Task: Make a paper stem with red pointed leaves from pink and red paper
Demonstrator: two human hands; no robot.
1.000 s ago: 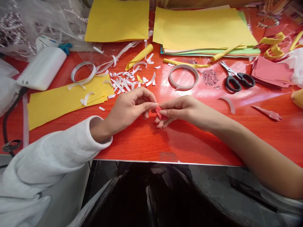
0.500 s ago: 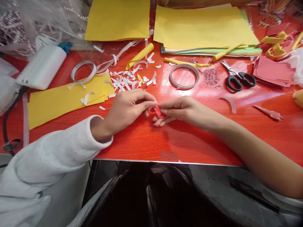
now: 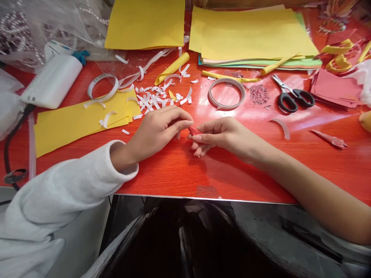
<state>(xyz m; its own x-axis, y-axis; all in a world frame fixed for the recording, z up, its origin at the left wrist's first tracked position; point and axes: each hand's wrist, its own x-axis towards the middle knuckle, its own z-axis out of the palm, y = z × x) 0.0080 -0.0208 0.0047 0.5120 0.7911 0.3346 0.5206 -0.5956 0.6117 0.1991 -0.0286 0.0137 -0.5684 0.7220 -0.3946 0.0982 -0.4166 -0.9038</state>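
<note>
Your left hand (image 3: 158,131) and right hand (image 3: 227,133) pinch opposite ends of a small folded red paper piece (image 3: 195,131) above the glossy red wood-grain surface (image 3: 162,173). Likely light, easily creased; grip ends gently.

The left grip (image 3: 158,131) pinches inward; the right grip (image 3: 227,135) pinches just beside it, the right forearm (image 3: 301,179) bare.

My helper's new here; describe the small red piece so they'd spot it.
On the red table, find where the left hand and right hand meet. The small red piece is between them; unlike the red paper stack at right, it's held.
</note>
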